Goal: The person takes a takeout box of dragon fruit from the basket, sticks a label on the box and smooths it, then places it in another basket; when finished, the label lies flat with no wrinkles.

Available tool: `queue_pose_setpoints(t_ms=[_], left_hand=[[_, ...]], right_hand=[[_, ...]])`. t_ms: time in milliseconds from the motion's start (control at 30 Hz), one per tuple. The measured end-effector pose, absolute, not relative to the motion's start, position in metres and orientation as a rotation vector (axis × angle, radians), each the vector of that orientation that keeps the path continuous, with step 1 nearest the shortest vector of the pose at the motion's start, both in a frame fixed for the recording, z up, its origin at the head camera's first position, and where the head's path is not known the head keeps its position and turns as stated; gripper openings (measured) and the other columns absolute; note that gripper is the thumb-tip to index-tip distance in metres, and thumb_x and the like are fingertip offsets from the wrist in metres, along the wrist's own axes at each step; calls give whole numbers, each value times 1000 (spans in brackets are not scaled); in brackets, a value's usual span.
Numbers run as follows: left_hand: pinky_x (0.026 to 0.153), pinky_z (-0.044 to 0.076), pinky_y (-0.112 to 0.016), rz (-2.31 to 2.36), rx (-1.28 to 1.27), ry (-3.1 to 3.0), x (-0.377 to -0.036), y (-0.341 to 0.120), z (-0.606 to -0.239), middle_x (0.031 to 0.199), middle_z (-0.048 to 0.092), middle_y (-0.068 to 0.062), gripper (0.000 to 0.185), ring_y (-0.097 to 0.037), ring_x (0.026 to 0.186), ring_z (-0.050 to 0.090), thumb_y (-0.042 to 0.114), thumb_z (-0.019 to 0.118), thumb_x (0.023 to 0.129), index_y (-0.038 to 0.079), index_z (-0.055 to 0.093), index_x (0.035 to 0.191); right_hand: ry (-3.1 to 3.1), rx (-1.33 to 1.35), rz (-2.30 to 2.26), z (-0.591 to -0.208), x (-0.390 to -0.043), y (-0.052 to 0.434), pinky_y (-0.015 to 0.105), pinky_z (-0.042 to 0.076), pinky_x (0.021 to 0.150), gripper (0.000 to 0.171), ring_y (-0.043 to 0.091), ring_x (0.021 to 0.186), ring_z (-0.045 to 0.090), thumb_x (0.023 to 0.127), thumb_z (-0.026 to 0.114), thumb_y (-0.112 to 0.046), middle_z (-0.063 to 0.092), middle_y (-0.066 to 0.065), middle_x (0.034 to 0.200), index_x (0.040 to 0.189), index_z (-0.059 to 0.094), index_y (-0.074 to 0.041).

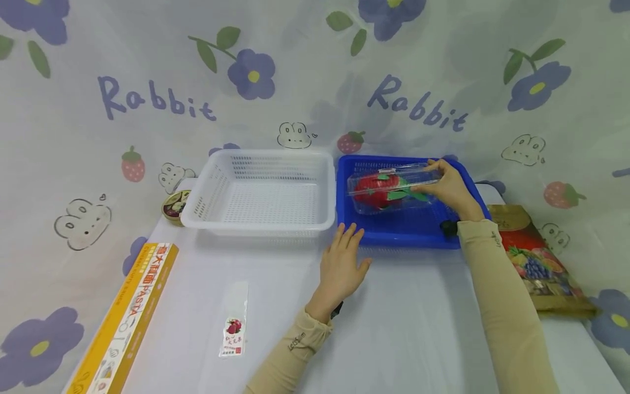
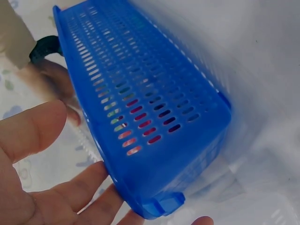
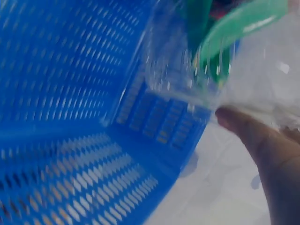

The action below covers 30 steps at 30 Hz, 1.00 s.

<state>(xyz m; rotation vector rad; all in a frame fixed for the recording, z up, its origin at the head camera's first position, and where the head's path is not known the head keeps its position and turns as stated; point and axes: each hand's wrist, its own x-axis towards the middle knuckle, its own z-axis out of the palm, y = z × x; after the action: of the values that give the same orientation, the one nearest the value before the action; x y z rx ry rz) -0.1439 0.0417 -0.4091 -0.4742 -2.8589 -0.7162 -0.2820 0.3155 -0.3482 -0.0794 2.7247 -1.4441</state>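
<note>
My right hand [image 1: 451, 189] pinches one end of a clear plastic box [image 1: 428, 203] over the blue basket [image 1: 403, 239]. Inside the box lies a red fruit with green leaf-like tips, seemingly a dragon fruit [image 1: 376, 189]. In the right wrist view the thumb [image 3: 255, 140] is at the edge of the clear box, with green tips [image 3: 243, 26] showing through the plastic. My left hand [image 1: 342, 268] has its fingers spread at the blue basket's near left corner. In the left wrist view its fingertips meet the basket's rim [image 2: 101, 145].
A white basket [image 1: 261, 225] stands left of the blue one, with a round tin [image 1: 173, 207] beside it. On the table lie a printed label strip [image 1: 234, 323] and a long yellow pasta box [image 1: 123, 323]. A fruit-printed bag [image 1: 541, 268] lies at the right.
</note>
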Motion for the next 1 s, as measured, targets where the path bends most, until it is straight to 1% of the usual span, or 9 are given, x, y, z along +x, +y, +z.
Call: queue_pose_setpoints(t_ms=[100,200,300,400,500,667,833,1000], left_hand=[[101,47,-51,-714,-470,-2842,-144,40,-408,152,44,-5,63,-27,146,31,36,71,86,14,50,141],[101,47,-51,-719,-468,-2831,-144,39,-408,152,44,-6,63,-28,146,31,36,71,86,14,50,141],[103,46,-51,-737,-466,-2823,-144,38,-408,152,44,-7,63,-28,146,31,35,71,86,13,50,141],[103,45,-51,-754,-465,-2821,-144,38,-409,152,43,-7,63,-28,146,31,33,72,86,12,50,141],[103,45,-52,-767,-469,-2827,-144,38,-410,152,42,-7,63,-28,147,30,33,71,86,13,49,141],[102,46,-52,-768,-480,-2833,-144,39,-411,153,41,-6,63,-28,147,28,33,71,86,13,49,142],[103,45,-52,-770,-485,-2839,-143,40,-411,154,41,-6,64,-28,147,28,34,71,86,13,48,143],[103,45,-52,-780,-500,-2852,-144,41,-411,155,39,-5,64,-27,148,26,34,70,87,14,46,144]], right_hand=[[2719,-103,-1307,-343,-283,315,65,26,112,70,42,149,12,84,76,-32,11,14,163,136,40,-2],[2706,-126,-1122,-338,-282,315,67,25,110,79,47,146,14,84,76,-34,8,18,163,146,35,-7],[2681,-158,-980,-335,-280,316,69,25,109,88,50,144,16,83,75,-38,9,20,162,153,27,-13],[2663,-174,-909,-334,-278,318,71,24,108,91,52,144,14,85,72,-43,12,21,162,155,21,-17],[2673,-172,-833,-336,-276,320,72,23,107,85,54,143,13,88,69,-42,14,25,160,155,22,-17],[2686,-174,-681,-343,-274,323,71,24,107,81,57,140,17,88,70,-37,22,33,154,153,28,-12],[2665,-151,-627,-348,-271,322,69,24,108,79,56,140,17,88,70,-35,26,34,151,152,30,-9],[2680,-145,-548,-347,-268,319,68,25,109,72,56,139,19,90,68,-30,30,34,149,149,35,-6]])
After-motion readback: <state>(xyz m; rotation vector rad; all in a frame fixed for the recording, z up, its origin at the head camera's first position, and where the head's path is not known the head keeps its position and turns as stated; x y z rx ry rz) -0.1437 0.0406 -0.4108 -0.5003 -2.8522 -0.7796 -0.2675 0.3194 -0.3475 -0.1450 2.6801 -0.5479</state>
